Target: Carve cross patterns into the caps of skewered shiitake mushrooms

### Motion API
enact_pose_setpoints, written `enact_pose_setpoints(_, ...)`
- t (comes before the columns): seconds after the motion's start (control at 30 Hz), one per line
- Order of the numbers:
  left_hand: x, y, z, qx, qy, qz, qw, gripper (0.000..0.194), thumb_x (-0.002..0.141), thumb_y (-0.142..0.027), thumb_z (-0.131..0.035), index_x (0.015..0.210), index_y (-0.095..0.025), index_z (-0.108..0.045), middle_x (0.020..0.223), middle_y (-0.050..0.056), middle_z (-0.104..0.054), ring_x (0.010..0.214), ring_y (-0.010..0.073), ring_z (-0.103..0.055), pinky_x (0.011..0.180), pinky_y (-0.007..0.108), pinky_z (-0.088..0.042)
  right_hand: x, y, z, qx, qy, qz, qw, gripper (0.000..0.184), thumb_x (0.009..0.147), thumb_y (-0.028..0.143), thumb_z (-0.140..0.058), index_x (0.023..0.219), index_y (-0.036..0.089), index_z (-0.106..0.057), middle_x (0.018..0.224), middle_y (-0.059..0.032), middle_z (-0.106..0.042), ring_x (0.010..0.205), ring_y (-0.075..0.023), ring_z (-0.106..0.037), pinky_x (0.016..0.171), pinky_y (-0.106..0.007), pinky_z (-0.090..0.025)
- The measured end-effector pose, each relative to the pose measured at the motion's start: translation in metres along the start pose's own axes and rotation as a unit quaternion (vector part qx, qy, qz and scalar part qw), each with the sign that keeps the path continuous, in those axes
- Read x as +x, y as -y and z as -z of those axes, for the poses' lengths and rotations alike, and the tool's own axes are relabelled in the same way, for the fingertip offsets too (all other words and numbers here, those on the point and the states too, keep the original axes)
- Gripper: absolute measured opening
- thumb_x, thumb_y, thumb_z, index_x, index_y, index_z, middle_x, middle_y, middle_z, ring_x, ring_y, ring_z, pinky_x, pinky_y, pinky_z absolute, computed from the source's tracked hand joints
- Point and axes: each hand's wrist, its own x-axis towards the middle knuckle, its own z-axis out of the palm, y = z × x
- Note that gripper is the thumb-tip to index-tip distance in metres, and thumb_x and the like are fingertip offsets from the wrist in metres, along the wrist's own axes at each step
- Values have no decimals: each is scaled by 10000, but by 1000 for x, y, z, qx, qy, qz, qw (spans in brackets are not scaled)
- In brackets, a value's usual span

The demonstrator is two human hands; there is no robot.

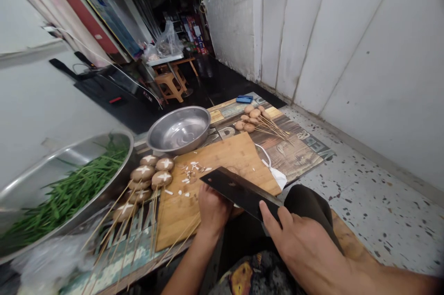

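Observation:
My right hand (305,244) grips a dark-bladed cleaver (239,188), its index finger stretched along the blade. The blade slants up and left over the near part of a wooden cutting board (225,156). Just behind the blade is my left hand (214,209), its fingers curled and largely hidden by the cleaver; what they hold cannot be seen. Thin skewers (183,239) run towards the left wrist. White and brown mushroom trimmings (189,175) lie scattered on the board. At its left edge are skewered mushrooms (143,173) with white crosses cut into their caps.
A metal basin (178,131) stands beyond the board. Left is a large metal bowl (128,147) of green leafy stalks (79,184), with a plastic bag (52,262) nearer me. Uncut skewered mushrooms (249,119) and a blue object (244,99) lie at the table's far end.

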Motion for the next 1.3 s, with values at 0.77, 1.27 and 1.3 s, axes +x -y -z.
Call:
enact_pose_setpoints(0.77, -6, 19, -5, 23, 50, -15, 998, 266, 931, -262, -634, 1188, -197, -620, 1131, 94, -738, 1068, 258, -666, 994, 484, -439, 1, -93, -45, 665, 123, -290, 677, 398, 788, 518, -723, 710, 198, -499, 539, 87, -537, 315, -43, -439, 335, -170, -306)
enact_pose_setpoints(1.27, -6, 21, -7, 8, 41, -19, 999, 253, 923, -260, -647, 1170, -210, -639, 1095, 90, -747, 1041, 251, -677, 975, 484, -476, 1, -103, -62, 715, 148, -270, 628, 384, 823, 487, -711, 711, 194, -490, 506, 89, -524, 316, -38, -436, 325, -145, -307)
enact_pose_setpoints(1.3, -6, 21, -7, 7, 42, -18, 999, 250, 925, -259, -643, 1170, -210, -642, 1098, 90, -747, 1042, 251, -677, 976, 485, -474, 3, -105, -62, 720, 151, -265, 624, 380, 825, 486, -711, 718, 194, -492, 514, 89, -528, 317, -39, -441, 324, -146, -320)
